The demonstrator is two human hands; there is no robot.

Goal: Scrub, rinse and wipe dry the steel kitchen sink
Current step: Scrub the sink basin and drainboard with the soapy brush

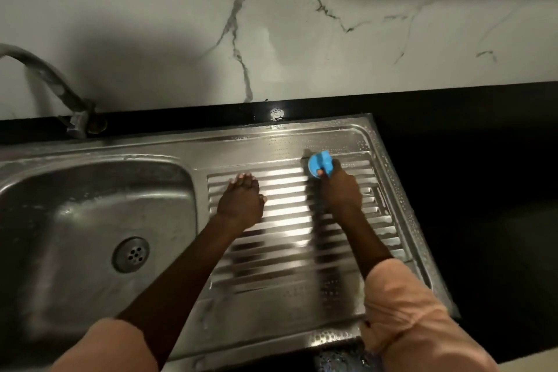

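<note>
Two sleeves (401, 305) are reaching over one sink (271, 142), the right hand (339, 187) gripping one blue scrubber (320, 164), left hand (241, 202) pressing flat, fingers (244, 180) together.

No readable text, label, brand, number or sign appears anywhere, neither on the steel sink (265, 142), the blue scrubber (320, 164), the tap (54, 81) nor the marble wall (271, 24).

The ribbed drainboard (290, 244) lay open along its near edge and between the two forearms. The left hand (241, 202) blocked its left side, and the right hand (341, 190) with the blue scrubber (320, 164) blocked its far right corner. The faucet (54, 81) overhung the basin's (75, 220) far left corner.
</note>
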